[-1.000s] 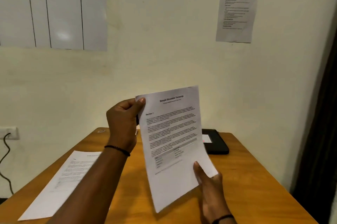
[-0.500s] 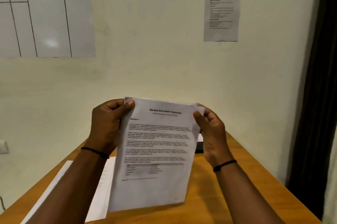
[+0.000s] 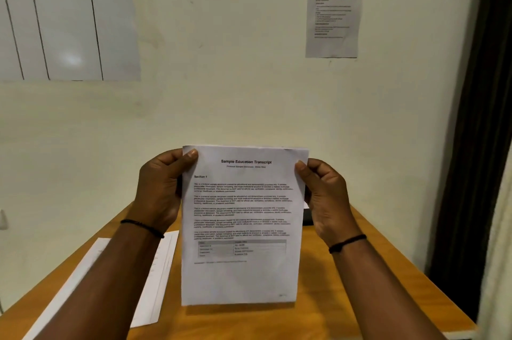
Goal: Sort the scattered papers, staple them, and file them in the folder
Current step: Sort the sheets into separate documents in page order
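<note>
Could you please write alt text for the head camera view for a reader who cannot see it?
Both hands, left hand and right hand, hold a printed paper upright by its top corners above a wooden table. More papers lie on the table at left.

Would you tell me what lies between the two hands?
In the head view, the transcript sheet, pinched by the left hand and right hand.
</note>
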